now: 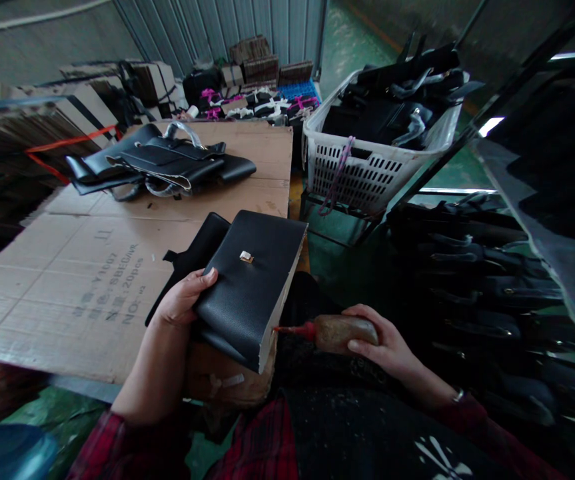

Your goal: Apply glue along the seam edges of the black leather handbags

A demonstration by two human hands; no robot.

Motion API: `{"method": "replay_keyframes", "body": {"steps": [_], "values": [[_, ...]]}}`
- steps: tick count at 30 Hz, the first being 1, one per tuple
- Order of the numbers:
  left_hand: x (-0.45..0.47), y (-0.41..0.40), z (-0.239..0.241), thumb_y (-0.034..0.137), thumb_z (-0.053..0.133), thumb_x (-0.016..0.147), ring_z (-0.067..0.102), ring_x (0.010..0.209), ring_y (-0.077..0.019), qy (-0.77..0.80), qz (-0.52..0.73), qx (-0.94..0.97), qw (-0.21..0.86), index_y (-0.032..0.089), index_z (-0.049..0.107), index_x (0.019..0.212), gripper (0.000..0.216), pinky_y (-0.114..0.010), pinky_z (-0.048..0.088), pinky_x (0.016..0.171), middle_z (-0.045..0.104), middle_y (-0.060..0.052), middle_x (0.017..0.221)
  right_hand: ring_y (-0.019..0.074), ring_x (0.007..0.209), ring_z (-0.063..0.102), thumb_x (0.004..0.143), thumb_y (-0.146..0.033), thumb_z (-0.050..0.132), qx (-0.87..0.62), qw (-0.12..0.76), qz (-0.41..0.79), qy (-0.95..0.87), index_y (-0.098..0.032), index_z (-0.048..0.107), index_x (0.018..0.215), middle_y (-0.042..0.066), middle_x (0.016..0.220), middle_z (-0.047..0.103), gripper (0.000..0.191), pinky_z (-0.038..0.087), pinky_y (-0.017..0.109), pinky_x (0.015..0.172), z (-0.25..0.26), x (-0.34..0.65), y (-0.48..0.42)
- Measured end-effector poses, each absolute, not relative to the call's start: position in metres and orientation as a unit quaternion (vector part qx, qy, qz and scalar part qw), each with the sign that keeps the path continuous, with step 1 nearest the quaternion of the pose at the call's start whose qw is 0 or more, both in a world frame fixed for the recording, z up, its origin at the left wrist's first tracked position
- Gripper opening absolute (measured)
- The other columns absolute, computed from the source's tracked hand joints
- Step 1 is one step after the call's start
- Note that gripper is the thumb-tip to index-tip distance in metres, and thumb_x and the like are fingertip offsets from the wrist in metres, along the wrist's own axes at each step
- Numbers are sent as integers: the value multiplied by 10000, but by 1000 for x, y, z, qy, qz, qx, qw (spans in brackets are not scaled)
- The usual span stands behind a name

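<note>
Black bag point(250, 293) held in left grip point(184, 298); right grip point(382, 340) clasps bottle point(341, 332), red nozzle point(302, 331) at bag's edge point(268, 343).

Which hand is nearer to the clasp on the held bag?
Left. The left hand grips one side of the bag, close to the clasp; the right hand is farther off, beyond the opposite side, holding a bottle.

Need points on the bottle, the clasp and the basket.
bottle point(342, 333), head view: on the body, beside the right hand's point(384, 343) fingers
clasp point(246, 257), head view: on the metal piece
basket point(357, 171), head view: on the slotted side wall
</note>
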State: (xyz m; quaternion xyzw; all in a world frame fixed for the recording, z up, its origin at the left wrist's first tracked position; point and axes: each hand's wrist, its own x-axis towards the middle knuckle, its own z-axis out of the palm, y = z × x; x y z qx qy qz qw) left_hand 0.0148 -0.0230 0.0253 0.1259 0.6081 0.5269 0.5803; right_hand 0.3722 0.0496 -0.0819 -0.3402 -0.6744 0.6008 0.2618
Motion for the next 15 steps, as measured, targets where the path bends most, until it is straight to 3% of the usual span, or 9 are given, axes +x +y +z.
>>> {"method": "replay_keyframes", "body": {"steps": [7, 15], "values": [[14, -23, 22, 371, 921, 416, 643, 507, -190, 605, 529, 126, 581, 105, 719, 698, 437, -262, 548, 549, 703, -87, 630, 220, 858, 625, 701, -440, 758, -426, 323, 563, -630, -233, 597, 1041, 47, 976, 651, 430, 526, 316, 754, -87, 366, 68], [15, -22, 20, 402, 914, 398, 629, 494, -192, 615, 534, 124, 567, 112, 714, 678, 449, -278, 537, 528, 699, -89, 633, 207, 837, 615, 717, -445, 745, -370, 251, 644, -621, -223, 591, 1054, 43, 954, 635, 432, 512, 287, 706, -83, 369, 46]]}}
